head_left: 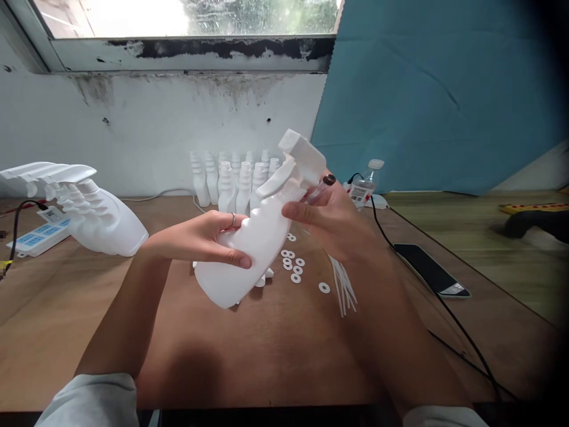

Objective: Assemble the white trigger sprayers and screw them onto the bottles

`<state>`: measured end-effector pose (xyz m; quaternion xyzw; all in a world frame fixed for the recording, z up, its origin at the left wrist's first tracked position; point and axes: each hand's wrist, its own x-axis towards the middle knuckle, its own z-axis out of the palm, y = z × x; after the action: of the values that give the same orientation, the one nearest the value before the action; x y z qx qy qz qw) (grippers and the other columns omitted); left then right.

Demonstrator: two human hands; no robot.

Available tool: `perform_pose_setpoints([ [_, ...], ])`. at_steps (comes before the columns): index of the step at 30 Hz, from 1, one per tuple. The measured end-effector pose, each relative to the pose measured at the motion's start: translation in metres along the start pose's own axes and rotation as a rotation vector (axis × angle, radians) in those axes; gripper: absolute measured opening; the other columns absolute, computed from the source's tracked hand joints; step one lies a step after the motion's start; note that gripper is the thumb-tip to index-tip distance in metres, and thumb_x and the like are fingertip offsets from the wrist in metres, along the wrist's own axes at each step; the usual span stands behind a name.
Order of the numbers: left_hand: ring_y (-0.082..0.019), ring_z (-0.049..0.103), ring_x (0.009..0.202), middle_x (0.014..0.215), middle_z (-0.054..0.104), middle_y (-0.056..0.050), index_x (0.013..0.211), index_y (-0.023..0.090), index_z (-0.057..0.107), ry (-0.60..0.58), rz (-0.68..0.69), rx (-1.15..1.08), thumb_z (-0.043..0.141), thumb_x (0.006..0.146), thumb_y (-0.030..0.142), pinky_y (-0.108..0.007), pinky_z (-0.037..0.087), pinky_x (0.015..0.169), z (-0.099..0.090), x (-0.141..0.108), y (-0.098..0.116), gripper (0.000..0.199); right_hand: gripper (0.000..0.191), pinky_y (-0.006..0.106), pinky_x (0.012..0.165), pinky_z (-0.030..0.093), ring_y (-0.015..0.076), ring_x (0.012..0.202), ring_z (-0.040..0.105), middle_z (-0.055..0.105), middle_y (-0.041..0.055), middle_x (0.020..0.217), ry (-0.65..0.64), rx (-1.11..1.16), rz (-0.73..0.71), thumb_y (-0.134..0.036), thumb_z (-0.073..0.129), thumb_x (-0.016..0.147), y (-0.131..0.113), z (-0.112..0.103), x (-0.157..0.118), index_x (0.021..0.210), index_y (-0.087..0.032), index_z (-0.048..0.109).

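Currently, a white spray bottle [249, 249] is held tilted above the wooden table [186, 356], its spray head [306, 157] uppermost and its base towards the lower left. The bottle's body is gripped by the left hand [208, 237], the thumb laid across the near side and a ring [233, 219] worn on one finger; how the other fingertips are set behind the body cannot be told. The neck is pinched by the right hand [329, 213] between the thumb and fingers largely hidden behind it. White washers [297, 270] and thin white tubes [344, 287] are seen lying near the hands. Open bottles [243, 187] are stood upright in a group by the wall. Bottles with heads fitted [106, 213] are lined up at the left, beside a power strip [38, 237]. A phone [429, 270] is noted at the right.
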<state>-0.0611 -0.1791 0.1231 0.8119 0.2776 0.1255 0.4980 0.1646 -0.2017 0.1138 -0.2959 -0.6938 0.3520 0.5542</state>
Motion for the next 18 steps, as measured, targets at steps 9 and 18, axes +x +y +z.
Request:
perform_pose_setpoints([
  [9, -0.019, 0.07, 0.07, 0.088, 0.073, -0.005, 0.114, 0.021, 0.067, 0.275, -0.076, -0.291, 0.071, 0.076, 0.052, -0.021, 0.053, 0.053, -0.006, -0.007, -0.005, 0.049, 0.026, 0.042, 0.076, 0.054, 0.0253, 0.094, 0.066, 0.068, 0.0048, 0.089, 0.184, -0.113, -0.113, -0.051, 0.057, 0.088, -0.006, -0.021, 0.004, 0.095, -0.028, 0.066],
  [18, -0.014, 0.06, 0.051, 0.064, 0.067, -0.004, 0.086, 0.013, 0.068, 0.115, -0.183, -0.442, 0.076, 0.065, 0.063, -0.02, 0.044, 0.045, -0.026, -0.022, -0.012, 0.054, 0.044, 0.038, 0.061, 0.044, 0.0244, 0.089, 0.059, 0.061, 0.0038, 0.117, 0.273, -0.201, -0.336, -0.058, 0.023, 0.096, -0.016, -0.029, 0.005, 0.111, -0.042, 0.061],
])
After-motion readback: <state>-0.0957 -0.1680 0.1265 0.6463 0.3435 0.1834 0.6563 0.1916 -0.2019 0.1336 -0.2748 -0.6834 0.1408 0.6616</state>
